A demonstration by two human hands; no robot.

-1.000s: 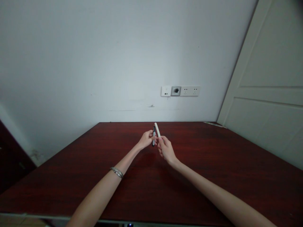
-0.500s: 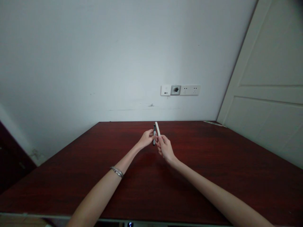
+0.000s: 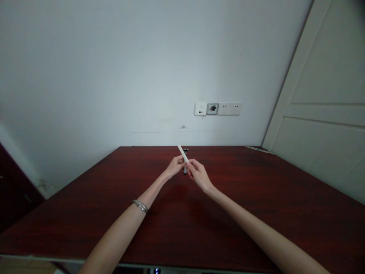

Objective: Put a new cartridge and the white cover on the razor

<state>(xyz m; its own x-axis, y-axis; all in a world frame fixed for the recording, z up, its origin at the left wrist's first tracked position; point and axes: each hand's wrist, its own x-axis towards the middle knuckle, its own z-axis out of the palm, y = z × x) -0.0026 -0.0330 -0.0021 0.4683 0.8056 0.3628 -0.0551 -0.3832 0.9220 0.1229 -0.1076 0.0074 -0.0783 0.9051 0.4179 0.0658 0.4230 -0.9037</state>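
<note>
While the left hand [image 3: 174, 167] grips the slim grey-and-black tool [image 3: 185, 170], the right hand [image 3: 200, 176], pinching the slender white rod [image 3: 183, 153] before that tool, needs a light, steady hold.

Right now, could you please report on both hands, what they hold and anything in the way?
Left hand: grip on grey-and-black tool. Right hand: grip on white stick, slanted. White stick hides part of grey-and-black tool; contact unclear.

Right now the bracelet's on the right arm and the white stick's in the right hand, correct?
Not quite: the head view shows the bracelet on the left arm. The white stick is in the right hand, as you say.
</note>
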